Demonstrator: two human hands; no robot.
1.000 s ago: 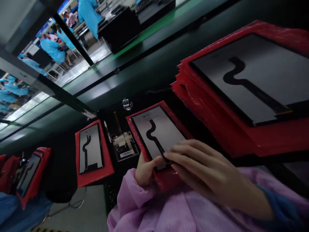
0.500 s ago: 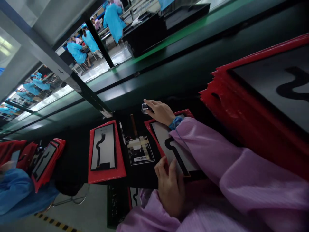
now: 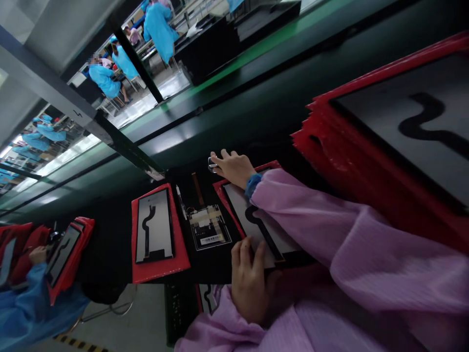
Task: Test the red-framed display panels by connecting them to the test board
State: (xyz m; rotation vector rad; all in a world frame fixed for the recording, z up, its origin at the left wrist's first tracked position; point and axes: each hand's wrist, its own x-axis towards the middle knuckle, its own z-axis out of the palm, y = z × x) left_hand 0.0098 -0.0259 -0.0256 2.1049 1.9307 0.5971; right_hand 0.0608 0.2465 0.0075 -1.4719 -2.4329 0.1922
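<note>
A grey display panel with a black wavy ribbon lies in a red tray in front of me. My left hand grips the near edge of that panel, fingers on top. My right hand reaches across the tray's far end, and its fingertips close on a small shiny metal piece on the black bench. Both my arms are in pink sleeves.
A small circuit board lies left of my tray, then a second red tray with a panel. A tall stack of red trays fills the right. A co-worker's blue sleeve and another tray are at far left. A dark conveyor runs behind.
My right hand left the panel's near end and reached out to the metal piece at the far end. My left hand stayed on the panel's near edge. The view swung slightly.
</note>
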